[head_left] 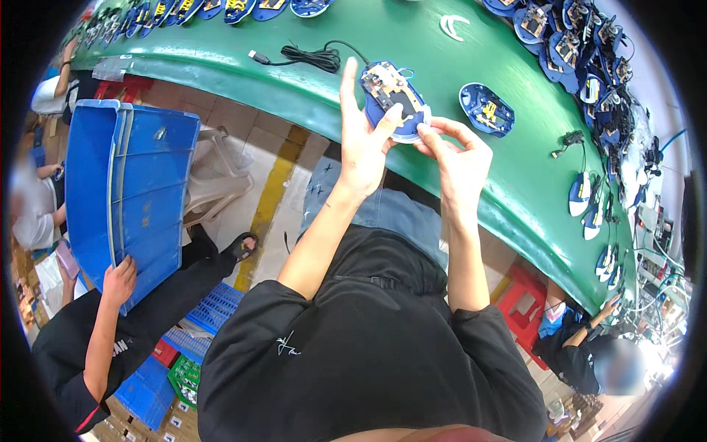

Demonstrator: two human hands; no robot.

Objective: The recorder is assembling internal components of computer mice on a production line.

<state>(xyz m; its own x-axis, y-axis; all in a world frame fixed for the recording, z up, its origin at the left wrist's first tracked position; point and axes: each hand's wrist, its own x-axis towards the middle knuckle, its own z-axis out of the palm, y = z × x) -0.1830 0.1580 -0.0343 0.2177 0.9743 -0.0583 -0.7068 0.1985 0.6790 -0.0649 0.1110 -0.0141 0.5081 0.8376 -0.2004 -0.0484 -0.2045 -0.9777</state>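
Over the near edge of the green table [442, 51], just above the picture's centre, both hands meet on an open blue computer mouse base [394, 99] with its circuit board showing. The left hand [361, 140] comes up from six o'clock and cups the base from its left side; the thumb presses against the lower edge of the shell while the index finger stands straight up toward twelve o'clock, clear of it. So this hand is only partly closed, holding the base between thumb and palm side. The right hand [460, 158] sits at about four o'clock from the base, its fingers curled in, with thumb and forefinger tips pinched together on the white rim at the base's lower right corner. What lies between those tips is too small to tell.

At ten o'clock from the base a coiled black cable [309, 57] lies on the table. At three o'clock, a little apart, rests another open blue mouse base [486, 109]. More such bases crowd the table's far right, around one and two o'clock. Down at eight o'clock, another person's hand [119, 280] grips a stack of blue trays [125, 191].
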